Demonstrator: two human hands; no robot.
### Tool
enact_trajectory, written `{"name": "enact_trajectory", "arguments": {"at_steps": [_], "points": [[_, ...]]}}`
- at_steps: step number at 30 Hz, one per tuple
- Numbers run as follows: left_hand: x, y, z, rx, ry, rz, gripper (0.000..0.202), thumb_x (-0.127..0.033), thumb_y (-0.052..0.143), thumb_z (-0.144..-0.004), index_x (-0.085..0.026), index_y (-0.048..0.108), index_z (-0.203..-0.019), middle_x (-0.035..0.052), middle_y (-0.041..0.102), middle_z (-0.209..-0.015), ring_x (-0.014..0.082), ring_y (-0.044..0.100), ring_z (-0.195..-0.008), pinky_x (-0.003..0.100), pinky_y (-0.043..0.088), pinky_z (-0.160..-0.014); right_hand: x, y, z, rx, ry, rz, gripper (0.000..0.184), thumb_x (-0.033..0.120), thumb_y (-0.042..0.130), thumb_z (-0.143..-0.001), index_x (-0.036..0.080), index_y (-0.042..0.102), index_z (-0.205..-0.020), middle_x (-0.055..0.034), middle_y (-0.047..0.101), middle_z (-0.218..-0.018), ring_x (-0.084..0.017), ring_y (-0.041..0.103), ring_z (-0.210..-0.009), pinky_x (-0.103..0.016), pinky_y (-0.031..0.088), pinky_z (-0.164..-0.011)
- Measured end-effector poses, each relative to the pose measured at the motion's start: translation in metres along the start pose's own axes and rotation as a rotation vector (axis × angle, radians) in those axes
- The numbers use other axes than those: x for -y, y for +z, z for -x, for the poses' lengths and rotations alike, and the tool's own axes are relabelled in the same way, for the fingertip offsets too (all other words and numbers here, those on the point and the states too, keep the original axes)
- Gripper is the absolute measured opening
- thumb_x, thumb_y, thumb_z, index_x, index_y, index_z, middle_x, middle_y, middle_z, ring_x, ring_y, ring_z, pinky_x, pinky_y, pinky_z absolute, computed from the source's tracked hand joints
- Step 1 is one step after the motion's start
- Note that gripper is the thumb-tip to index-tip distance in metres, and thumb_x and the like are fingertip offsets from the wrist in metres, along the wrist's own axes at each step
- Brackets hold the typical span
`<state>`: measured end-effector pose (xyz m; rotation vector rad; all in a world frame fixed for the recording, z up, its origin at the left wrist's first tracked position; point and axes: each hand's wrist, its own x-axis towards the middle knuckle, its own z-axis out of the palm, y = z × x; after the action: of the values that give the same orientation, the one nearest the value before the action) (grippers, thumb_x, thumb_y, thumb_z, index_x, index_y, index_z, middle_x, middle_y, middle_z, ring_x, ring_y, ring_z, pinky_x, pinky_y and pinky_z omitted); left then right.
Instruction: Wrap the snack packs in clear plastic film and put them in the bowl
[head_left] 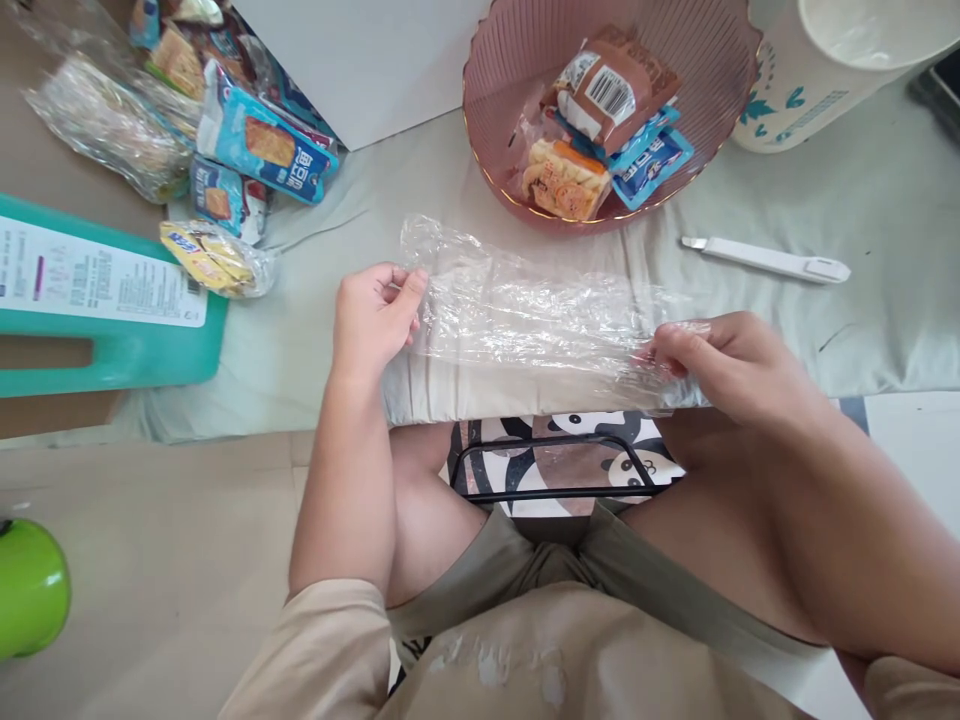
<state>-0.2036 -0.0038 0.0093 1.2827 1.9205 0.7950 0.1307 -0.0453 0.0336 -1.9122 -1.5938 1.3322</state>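
Clear plastic film [525, 310], 1 piece, crinkled, lying along the table [330, 360]'s near edge about mid-span, stretched between both hands. Left hand [379, 315]: thumb and fingers pinched on the film's left end. Right hand [720, 360]: thumb and fingers clamped on its right end.

Counts: 1 pink ribbed bowl [491, 160] with gold rim, farther from the near edge, directly behind the film. In it: 1 brown packet [622, 85], 1 wrapped bread piece [566, 182], plus blue packaging [652, 160]; can't tell if that's one packet or two. 1 slim white tool [776, 262], metal tip pointing left, between bowl and near edge, right of the film. 1 white cup [787, 100], right of the bowl.

Left end of table: heap of snack packets [150, 130], overlapping, no reliable count. Front ones: 1 large blue packet [262, 140], 1 smaller blue one [217, 195], 1 yellow packet [217, 258] in clear wrap.

Writing: barcode on the brown packet; white Chinese characters on the large blue one, not legible from here. Teal container [150, 350] by the near-left corner has a white label [90, 265], print too small. Cup has teal leaves.

In the way: bowl behind the film; white box [375, 60] behind the heap. Below the near edge: black wire frame [555, 492] between the person's legs, over a panda print [525, 470]. Green bin [30, 590] on the floor, left.
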Motion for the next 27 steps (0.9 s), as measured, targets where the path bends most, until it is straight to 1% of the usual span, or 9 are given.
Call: {"name": "enact_trajectory", "arguments": {"at_steps": [3,7,10,15,17,20,23,25,27], "points": [[0.0,0.0,-0.001,0.003,0.005,-0.002,0.028,-0.029,0.069,-0.087,-0.021,0.056,-0.064,-0.0056,0.053,-0.045,0.0082,0.044,-0.035,0.022,0.034,-0.036,0.004,-0.002,0.0,0.006,0.031,0.085,0.055,0.065,0.057,-0.082,0.019,0.058,-0.051,-0.0034,0.052,-0.052,-0.013,0.043,-0.053,-0.03,0.033,-0.055],[0.002,-0.002,-0.003,0.017,0.049,-0.035,0.032,-0.024,0.073,-0.08,-0.021,0.05,-0.058,-0.0056,0.049,-0.045,0.0081,0.044,-0.038,0.024,0.03,-0.04,0.003,-0.005,-0.002,0.034,0.043,0.183,0.057,0.069,0.055,-0.08,0.019,0.064,-0.054,-0.0065,0.061,-0.056,-0.017,0.051,-0.054,-0.033,0.037,-0.056],[0.004,-0.003,-0.005,-0.001,0.06,-0.057,0.031,-0.026,0.075,-0.08,-0.021,0.052,-0.059,-0.0054,0.047,-0.045,0.0085,0.042,-0.04,0.026,0.029,-0.043,0.0,-0.007,-0.001,0.034,0.06,0.222,0.056,0.067,0.054,-0.081,0.02,0.065,-0.054,-0.007,0.064,-0.057,-0.018,0.055,-0.055,-0.033,0.039,-0.057],[0.006,0.001,-0.01,-0.039,0.089,-0.029,0.029,-0.029,0.074,-0.082,-0.021,0.054,-0.063,-0.0066,0.046,-0.048,0.0078,0.038,-0.043,0.026,0.025,-0.044,0.003,-0.006,0.003,0.082,0.1,0.324,0.053,0.051,0.055,-0.089,0.02,0.054,-0.046,-0.0014,0.048,-0.046,-0.013,0.041,-0.049,-0.031,0.033,-0.054],[0.007,0.003,-0.012,-0.045,0.094,-0.027,0.03,-0.028,0.074,-0.082,-0.021,0.054,-0.062,-0.0068,0.045,-0.048,0.0074,0.036,-0.044,0.026,0.024,-0.045,0.006,-0.005,0.004,0.086,0.118,0.37,0.054,0.046,0.056,-0.091,0.02,0.05,-0.044,-0.0001,0.044,-0.044,-0.012,0.038,-0.049,-0.031,0.033,-0.055],[0.007,0.004,-0.016,-0.064,0.108,-0.052,0.03,-0.03,0.075,-0.083,-0.021,0.055,-0.063,-0.0064,0.046,-0.049,0.0077,0.036,-0.046,0.027,0.024,-0.046,0.008,-0.004,0.004,0.025,0.125,0.422,0.054,0.045,0.057,-0.093,0.021,0.053,-0.044,-0.0003,0.047,-0.044,-0.013,0.038,-0.048,-0.032,0.032,-0.054],[0.01,0.004,-0.019,-0.08,0.134,-0.04,0.031,-0.033,0.072,-0.086,-0.022,0.054,-0.063,-0.0058,0.045,-0.049,0.0085,0.037,-0.046,0.028,0.025,-0.048,0.009,-0.005,0.002,-0.045,0.098,0.392,0.052,0.044,0.057,-0.093,0.021,0.06,-0.047,-0.0015,0.052,-0.045,-0.013,0.039,-0.046,-0.032,0.031,-0.052],[0.013,0.004,-0.021,-0.078,0.136,-0.023,0.033,-0.036,0.069,-0.089,-0.022,0.053,-0.064,-0.0054,0.045,-0.049,0.0091,0.037,-0.045,0.029,0.026,-0.049,0.009,-0.005,0.0,-0.071,0.076,0.351,0.052,0.042,0.058,-0.093,0.022,0.058,-0.045,-0.0009,0.048,-0.042,-0.012,0.036,-0.044,-0.032,0.03,-0.051],[0.014,0.005,-0.022,-0.072,0.136,-0.027,0.034,-0.04,0.069,-0.09,-0.022,0.053,-0.066,-0.0052,0.045,-0.049,0.0098,0.038,-0.045,0.029,0.027,-0.049,0.01,-0.004,-0.001,-0.084,0.068,0.342,0.055,0.04,0.06,-0.092,0.023,0.05,-0.041,0.0012,0.038,-0.039,-0.011,0.03,-0.042,-0.031,0.027,-0.049]]}}
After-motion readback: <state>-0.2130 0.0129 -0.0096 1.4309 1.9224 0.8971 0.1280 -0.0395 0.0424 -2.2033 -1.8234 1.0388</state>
